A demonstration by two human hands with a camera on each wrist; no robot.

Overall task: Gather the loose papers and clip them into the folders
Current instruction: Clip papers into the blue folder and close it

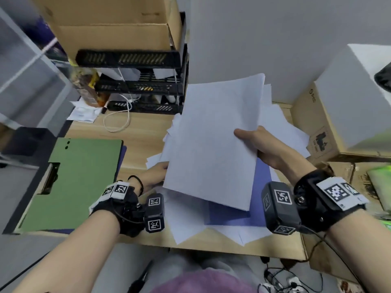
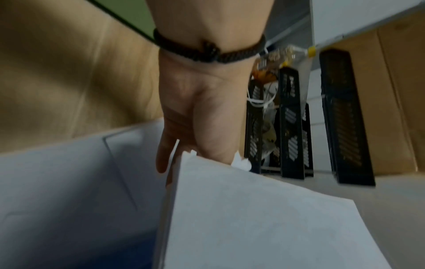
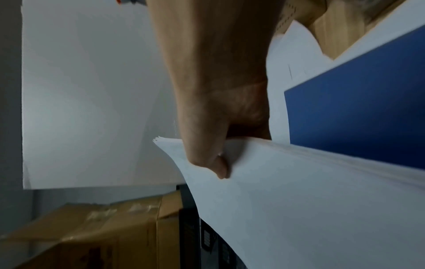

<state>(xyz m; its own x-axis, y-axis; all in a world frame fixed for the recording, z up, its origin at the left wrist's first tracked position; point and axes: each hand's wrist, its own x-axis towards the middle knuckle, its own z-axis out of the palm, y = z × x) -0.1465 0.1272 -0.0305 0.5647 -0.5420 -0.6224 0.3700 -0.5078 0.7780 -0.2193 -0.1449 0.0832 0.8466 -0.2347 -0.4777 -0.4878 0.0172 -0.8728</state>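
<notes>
Both hands: a paper stack (image 1: 213,140) is held up by the right hand (image 1: 266,149) and gripped by the left hand (image 1: 155,175), above a blue folder (image 1: 230,210).

Both our forearms reach forward, each wrist strapped with a black band. Our right hand (image 1: 261,144) is raised, thumb (image 3: 216,163) pressed flat on top and the other fingers hidden beneath what it pinches. Our left hand (image 1: 155,175) sits lower and to the left, its fingers mostly hidden, one fingertip (image 2: 162,163) showing in the wrist view.
</notes>
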